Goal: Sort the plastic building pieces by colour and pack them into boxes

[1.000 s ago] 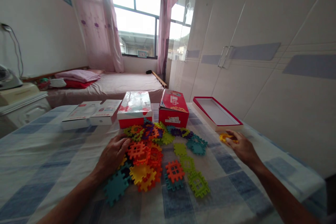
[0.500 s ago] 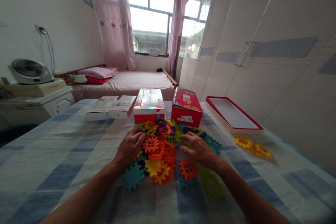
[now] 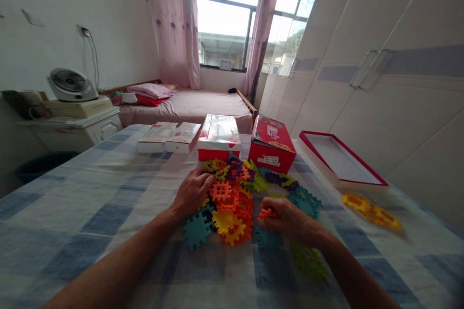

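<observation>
A pile of notched plastic building tiles lies on the cloth between my hands. At the pile's left edge rests my left hand (image 3: 192,190), loosely open, its fingertips partly hidden and nothing visible in its grasp. My right hand (image 3: 286,213) is closed on an orange-red tile (image 3: 267,214) right of the pile. Under that hand is a teal tile (image 3: 268,239), and a lime green tile (image 3: 308,261) lies closer to me beneath the wrist. Orange tiles (image 3: 222,191), a yellow tile (image 3: 224,220) and another teal tile (image 3: 196,231) show in the pile.
Behind the pile stand a white-and-red box (image 3: 219,135) and a red box (image 3: 272,145). Two flat white boxes (image 3: 157,137) are at back left. A shallow red-rimmed box lid (image 3: 339,160) lies right, with yellow tiles (image 3: 371,211) before it. Checked cloth (image 3: 119,193) covers the surface.
My right hand has come down toward me and closed on the orange-red tile that lay on the teal one. My left hand stays by the pile. The view has turned left.
</observation>
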`<state>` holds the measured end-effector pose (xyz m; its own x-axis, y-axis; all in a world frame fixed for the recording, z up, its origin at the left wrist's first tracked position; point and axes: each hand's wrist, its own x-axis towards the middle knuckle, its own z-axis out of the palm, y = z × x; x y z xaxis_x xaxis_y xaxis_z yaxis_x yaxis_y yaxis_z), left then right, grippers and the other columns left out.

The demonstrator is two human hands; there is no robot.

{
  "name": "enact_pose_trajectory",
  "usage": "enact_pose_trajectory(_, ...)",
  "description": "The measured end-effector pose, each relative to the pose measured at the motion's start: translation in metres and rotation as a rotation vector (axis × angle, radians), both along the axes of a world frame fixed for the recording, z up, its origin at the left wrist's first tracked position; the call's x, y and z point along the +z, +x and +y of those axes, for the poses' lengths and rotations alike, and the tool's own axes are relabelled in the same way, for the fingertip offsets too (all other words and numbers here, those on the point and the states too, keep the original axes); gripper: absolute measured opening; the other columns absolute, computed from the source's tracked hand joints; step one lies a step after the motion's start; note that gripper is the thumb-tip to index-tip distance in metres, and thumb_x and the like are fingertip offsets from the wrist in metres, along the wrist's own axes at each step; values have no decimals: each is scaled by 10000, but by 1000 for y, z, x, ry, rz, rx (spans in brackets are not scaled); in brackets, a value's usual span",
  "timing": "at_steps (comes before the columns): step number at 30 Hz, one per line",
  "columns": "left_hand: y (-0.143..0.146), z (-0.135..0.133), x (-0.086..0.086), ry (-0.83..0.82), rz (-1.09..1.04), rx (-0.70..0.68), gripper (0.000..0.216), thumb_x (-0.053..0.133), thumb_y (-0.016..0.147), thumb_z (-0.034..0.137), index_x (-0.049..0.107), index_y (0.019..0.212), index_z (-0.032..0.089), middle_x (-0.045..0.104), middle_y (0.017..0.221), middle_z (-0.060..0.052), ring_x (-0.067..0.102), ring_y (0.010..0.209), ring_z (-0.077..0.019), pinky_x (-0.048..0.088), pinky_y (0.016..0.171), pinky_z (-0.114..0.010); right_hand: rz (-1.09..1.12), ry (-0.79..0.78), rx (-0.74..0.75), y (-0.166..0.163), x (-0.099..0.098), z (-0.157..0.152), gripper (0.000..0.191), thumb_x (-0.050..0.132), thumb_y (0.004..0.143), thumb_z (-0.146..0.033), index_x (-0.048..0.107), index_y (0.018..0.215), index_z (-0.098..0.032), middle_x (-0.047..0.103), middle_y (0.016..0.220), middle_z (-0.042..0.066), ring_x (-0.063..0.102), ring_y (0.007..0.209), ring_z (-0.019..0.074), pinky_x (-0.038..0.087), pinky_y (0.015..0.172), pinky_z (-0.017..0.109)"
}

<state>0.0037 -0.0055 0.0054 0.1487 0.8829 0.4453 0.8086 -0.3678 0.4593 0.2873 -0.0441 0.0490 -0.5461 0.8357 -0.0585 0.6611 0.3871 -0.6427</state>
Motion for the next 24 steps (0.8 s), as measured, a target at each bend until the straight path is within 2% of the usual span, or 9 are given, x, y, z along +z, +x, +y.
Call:
enact_pose_trajectory(3,0,1,0,7,-2,2,417,316,924,368,689,937,183,608,1117,-73,541,1044,-210,417,961,-344,157,84,-69,-19,13,3,241,462,877,-397,518,778,-184,513,725,-27,465,659,108,363,616,238)
enact_pose_trajectory(6,-1,1,-1,9,-1,3,414,317,924,377,687,938,192,604,1127,-68,530,1061,-215,409,971,-358,222,235,-30,-51,21,8,187,459,885,-325,517,770,-189,556,949,30,515,863,141,393,792,279)
enact_pose_trajectory(9,-1,1,-2,9,1,0,402,325,922,366,684,949,186,599,1126,-75,530,1057,-217,408,972,-364,159,354,38,-82,13,18,153,548,833,-287,502,725,-188,551,1071,71,481,1023,181,367,899,339)
enact_pose_trajectory(12,0,1,-2,20,-9,1,375,345,916,347,686,949,195,606,1109,-69,539,1038,-213,419,960,-363,43,437,60,-96,-2,26,185,648,759,-322,522,727,-190,581,1010,70,460,1029,215,362,884,386)
enact_pose_trajectory(15,0,1,-3,35,-23,0,357,362,912,339,691,944,202,613,1091,-67,542,1026,-213,423,951,-369,51,469,73,-99,-11,28,181,678,731,-320,551,760,-194,582,972,53,464,1003,211,356,875,387)
enact_pose_trajectory(17,0,2,-3,40,-27,-4,348,372,910,334,693,943,204,615,1082,-67,543,1019,-213,424,947,-371,117,456,83,-98,-10,25,164,682,723,-281,566,806,-199,564,986,43,475,983,196,364,872,370)
enact_pose_trajectory(20,1,1,-2,33,-27,-4,356,366,915,332,693,946,194,612,1078,-76,544,1015,-218,426,941,-375,261,333,48,-94,-1,22,162,637,734,-208,557,874,-204,550,933,18,510,874,152,406,808,311)
enact_pose_trajectory(24,2,0,-1,25,-48,-1,364,365,915,339,694,960,190,623,1064,-79,548,1013,-223,433,935,-380,504,131,-184,-69,22,25,354,599,760,-289,497,1088,-203,555,816,-15,523,716,119,433,675,253)
